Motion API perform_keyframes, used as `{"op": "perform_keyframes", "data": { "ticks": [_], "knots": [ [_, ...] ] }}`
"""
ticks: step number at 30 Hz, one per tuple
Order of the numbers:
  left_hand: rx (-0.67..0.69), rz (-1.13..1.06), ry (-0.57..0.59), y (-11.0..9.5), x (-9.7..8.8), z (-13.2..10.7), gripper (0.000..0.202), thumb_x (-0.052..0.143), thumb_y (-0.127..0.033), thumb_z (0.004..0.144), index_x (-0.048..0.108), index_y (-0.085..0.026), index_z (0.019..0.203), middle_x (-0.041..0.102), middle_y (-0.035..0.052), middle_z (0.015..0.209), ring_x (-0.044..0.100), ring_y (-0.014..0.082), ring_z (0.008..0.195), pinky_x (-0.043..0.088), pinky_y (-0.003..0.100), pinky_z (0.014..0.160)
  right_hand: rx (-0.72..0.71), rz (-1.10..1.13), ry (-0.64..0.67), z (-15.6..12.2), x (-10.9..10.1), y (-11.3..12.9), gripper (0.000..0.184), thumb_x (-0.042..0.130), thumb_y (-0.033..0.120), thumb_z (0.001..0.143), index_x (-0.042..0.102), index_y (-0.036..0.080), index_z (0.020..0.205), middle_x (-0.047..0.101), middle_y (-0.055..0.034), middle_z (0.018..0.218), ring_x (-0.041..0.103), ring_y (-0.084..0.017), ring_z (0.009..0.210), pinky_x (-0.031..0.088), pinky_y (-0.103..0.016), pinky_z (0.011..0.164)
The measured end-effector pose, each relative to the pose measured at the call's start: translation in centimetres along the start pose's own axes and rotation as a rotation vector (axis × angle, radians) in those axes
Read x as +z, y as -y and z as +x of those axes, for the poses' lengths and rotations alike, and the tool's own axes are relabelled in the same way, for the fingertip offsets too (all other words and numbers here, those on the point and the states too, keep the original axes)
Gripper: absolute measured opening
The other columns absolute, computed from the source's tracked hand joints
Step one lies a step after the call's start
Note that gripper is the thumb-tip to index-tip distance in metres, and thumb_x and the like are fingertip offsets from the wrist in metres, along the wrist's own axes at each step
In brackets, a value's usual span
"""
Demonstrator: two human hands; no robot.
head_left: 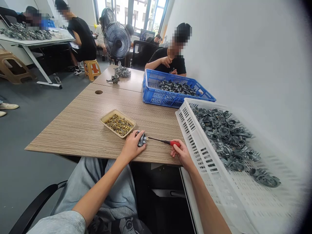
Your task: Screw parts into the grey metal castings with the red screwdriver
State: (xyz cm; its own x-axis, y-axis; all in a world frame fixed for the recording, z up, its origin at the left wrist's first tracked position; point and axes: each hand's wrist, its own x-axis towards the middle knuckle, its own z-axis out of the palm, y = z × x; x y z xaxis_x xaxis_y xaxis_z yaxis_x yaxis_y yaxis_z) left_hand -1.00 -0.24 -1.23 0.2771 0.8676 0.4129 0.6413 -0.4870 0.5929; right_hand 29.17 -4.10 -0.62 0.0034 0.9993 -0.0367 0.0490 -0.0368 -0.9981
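My jeans [90, 185] fill the space below the near edge of the surface [80, 126], and my 2 hands meet just past that edge. My left hand [133, 146] curls over a small metal part [141, 139], thumb on the near side, the far fingers mostly hidden. My right hand [181, 152] closes loosely round the red handle of a screwdriver [168, 142], thumb laid along it. The shaft runs almost straight across my body, the handle end a little nearer me, its tip pointing left at the brass end of the metal part. So the part lies directly left of my right hand, in line with the shaft, and my left hand is the nearer of the 2. I can't tell whether the tip is seated or only touching.

Right of my right hand stands a white crate [195, 138] holding many metal castings [224, 130]. Just beyond my left hand sits a cream tray [109, 129] of brass pieces [119, 124]. Farther off, a blue crate [161, 101] holds more parts, with a co-worker [179, 65] seated behind it. Past the surface's far end stand 2 fans [117, 40].
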Motion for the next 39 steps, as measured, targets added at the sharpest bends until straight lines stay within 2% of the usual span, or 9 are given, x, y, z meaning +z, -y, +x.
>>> {"op": "perform_keyframes", "data": {
  "ticks": [10, 17, 26, 35, 39],
  "knots": [
    [-0.001, -0.017, 0.011, -0.2, -0.24, 0.06, 0.065, 0.072, -0.03, 0.087, 0.052, -0.023, 0.149, 0.056, 0.0136, 0.138, 0.057, 0.0316, 0.128, 0.048, 0.046, 0.113, -0.003, -0.032, -0.009, 0.08, 0.13, -0.03, 0.039, 0.066, 0.061, 0.096, 0.058, 0.024, 0.097, 0.062, 0.0029, 0.069, 0.06, -0.012, 0.051, 0.047, -0.022, 0.044],
    [0.001, -0.025, 0.006, -0.16, -0.19, 0.04, 0.066, 0.073, -0.029, 0.086, 0.051, -0.025, 0.149, 0.056, 0.0126, 0.137, 0.058, 0.0307, 0.127, 0.048, 0.045, 0.113, -0.008, -0.022, -0.028, 0.15, 0.23, 0.1, 0.042, 0.074, 0.06, 0.09, 0.059, 0.024, 0.105, 0.065, 0.0023, 0.072, 0.061, -0.012, 0.053, 0.048, -0.022, 0.047],
    [-0.007, -0.028, 0.003, -0.13, -0.14, 0.0, 0.066, 0.072, -0.028, 0.086, 0.051, -0.025, 0.149, 0.055, 0.0128, 0.139, 0.056, 0.0307, 0.129, 0.047, 0.046, 0.115, 0.001, -0.071, -0.02, -0.07, 0.63, 0.77, 0.042, 0.065, 0.065, 0.094, 0.059, 0.023, 0.091, 0.066, 0.0005, 0.066, 0.058, -0.013, 0.049, 0.046, -0.023, 0.045],
    [-0.003, -0.026, 0.002, -0.21, -0.19, 0.04, 0.066, 0.072, -0.029, 0.087, 0.051, -0.026, 0.149, 0.056, 0.0122, 0.138, 0.057, 0.0305, 0.129, 0.048, 0.044, 0.113, 0.011, -0.017, 0.009, -0.13, 0.2, 0.46, 0.038, 0.071, 0.057, 0.093, 0.06, 0.024, 0.11, 0.066, 0.0013, 0.077, 0.063, -0.014, 0.056, 0.049, -0.023, 0.049],
    [-0.01, -0.032, -0.005, -0.27, -0.21, 0.01, 0.066, 0.072, -0.029, 0.086, 0.052, -0.026, 0.149, 0.056, 0.0123, 0.138, 0.057, 0.0304, 0.129, 0.048, 0.044, 0.114, 0.012, -0.036, 0.005, -0.29, 0.39, 0.81, 0.037, 0.07, 0.057, 0.094, 0.06, 0.023, 0.104, 0.066, 0.0012, 0.073, 0.062, -0.014, 0.056, 0.049, -0.023, 0.049]
  ]
}}
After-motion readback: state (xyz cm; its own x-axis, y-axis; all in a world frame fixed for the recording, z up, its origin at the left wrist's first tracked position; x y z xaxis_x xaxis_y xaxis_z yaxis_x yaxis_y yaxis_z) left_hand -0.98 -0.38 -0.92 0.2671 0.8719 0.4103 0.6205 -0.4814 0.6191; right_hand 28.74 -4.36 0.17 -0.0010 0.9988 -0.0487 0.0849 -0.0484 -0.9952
